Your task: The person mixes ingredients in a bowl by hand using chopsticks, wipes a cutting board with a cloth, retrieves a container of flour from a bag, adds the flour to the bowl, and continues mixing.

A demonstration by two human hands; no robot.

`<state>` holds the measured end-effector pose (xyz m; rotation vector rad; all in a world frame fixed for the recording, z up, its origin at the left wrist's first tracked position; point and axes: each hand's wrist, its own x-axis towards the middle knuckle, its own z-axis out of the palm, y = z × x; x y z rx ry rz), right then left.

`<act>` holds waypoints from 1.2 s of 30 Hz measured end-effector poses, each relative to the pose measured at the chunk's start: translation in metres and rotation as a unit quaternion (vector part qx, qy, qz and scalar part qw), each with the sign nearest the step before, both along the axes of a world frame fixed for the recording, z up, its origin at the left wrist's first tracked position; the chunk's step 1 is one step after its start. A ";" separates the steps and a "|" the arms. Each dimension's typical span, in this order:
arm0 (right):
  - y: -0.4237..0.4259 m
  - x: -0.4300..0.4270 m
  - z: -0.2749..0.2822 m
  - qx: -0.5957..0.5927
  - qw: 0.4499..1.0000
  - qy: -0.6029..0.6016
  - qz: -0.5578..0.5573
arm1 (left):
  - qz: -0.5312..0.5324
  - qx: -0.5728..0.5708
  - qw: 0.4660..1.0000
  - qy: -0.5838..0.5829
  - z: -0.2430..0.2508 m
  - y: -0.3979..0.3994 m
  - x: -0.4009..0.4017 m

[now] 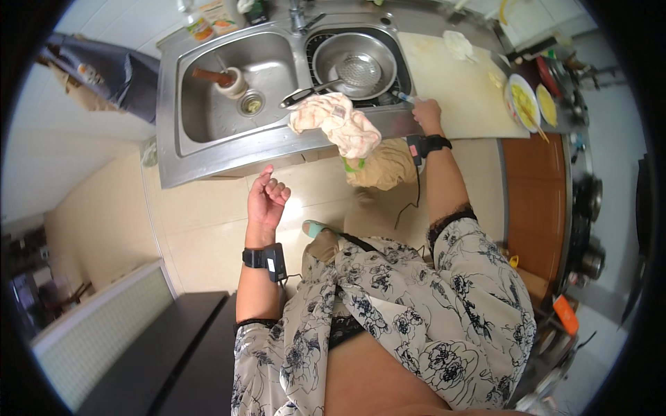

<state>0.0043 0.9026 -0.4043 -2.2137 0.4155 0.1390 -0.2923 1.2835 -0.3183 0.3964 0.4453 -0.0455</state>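
Note:
My right hand (pixel 427 113) is closed around a slim tool with a pale blue and white end (pixel 403 97), at the right basin's front edge; its kind cannot be told. My left hand (pixel 268 195) hangs in front of the sink with curled fingers and nothing visible in it. In the right basin stands a steel bowl (pixel 322 57), with a perforated skimmer (pixel 359 70) resting in it and its black handle over the divider. A crumpled pinkish-white cloth (pixel 343 125) lies over the sink's front rim. The left basin (pixel 203 117) holds a pale mortar (pixel 232 88) with a brown wooden pestle (pixel 213 76).
Right of the sink lies a large cream cutting board (pixel 458 88) with a crumpled white cloth (pixel 459 46). A bowl of cut green food (pixel 522 101) with chopsticks stands beside it. The faucet (pixel 297 18) rises behind; a tan bag (pixel 387 166) sits below the counter edge.

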 end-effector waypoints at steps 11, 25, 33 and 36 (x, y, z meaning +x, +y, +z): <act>0.189 -0.037 0.030 -0.081 0.986 -0.122 0.084 | -0.091 0.016 0.996 -0.005 0.008 0.041 0.087; 0.151 -0.054 0.060 -0.058 0.975 -0.135 0.169 | -0.033 -0.013 0.999 -0.034 0.013 0.089 0.112; 0.247 -0.001 0.183 0.308 0.932 -0.061 0.182 | -0.019 -0.057 0.995 -0.073 0.061 0.138 0.193; 0.277 0.037 0.195 0.134 0.964 -0.139 0.180 | -0.027 -0.036 0.995 -0.087 0.086 0.155 0.231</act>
